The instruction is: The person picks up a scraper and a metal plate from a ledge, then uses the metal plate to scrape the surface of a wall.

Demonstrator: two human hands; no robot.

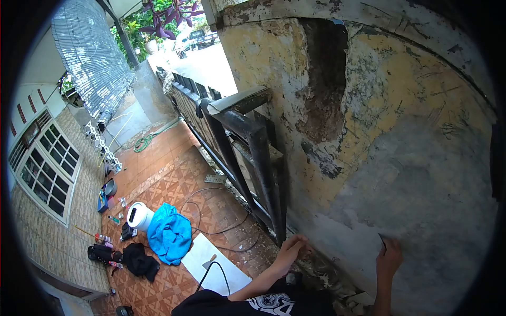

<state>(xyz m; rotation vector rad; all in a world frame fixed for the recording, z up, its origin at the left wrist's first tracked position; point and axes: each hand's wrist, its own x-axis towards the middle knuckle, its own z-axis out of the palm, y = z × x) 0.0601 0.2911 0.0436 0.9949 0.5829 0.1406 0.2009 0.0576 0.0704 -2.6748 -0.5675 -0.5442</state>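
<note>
At the lower right, my right hand [389,258] is closed on a thin dark flat piece [382,241] held against the wall. Its edge sticks out past the fingers on the left. Around it the wall [411,179] has a smooth grey patch, with peeling yellow paint and scratches above. My left hand [295,248] is raised near the foot of the wall, by the end of the black metal gate. Its fingers are loosely bent, with nothing seen in them.
The black gate [258,163] stands left of the wall. On the tiled floor lie a white board [232,271] with a trowel [209,262], a blue cloth [169,234], a white bucket [140,216], a black cloth [140,260] and a trailing cable [226,231]. Broken rubble [358,300] lies along the wall's base.
</note>
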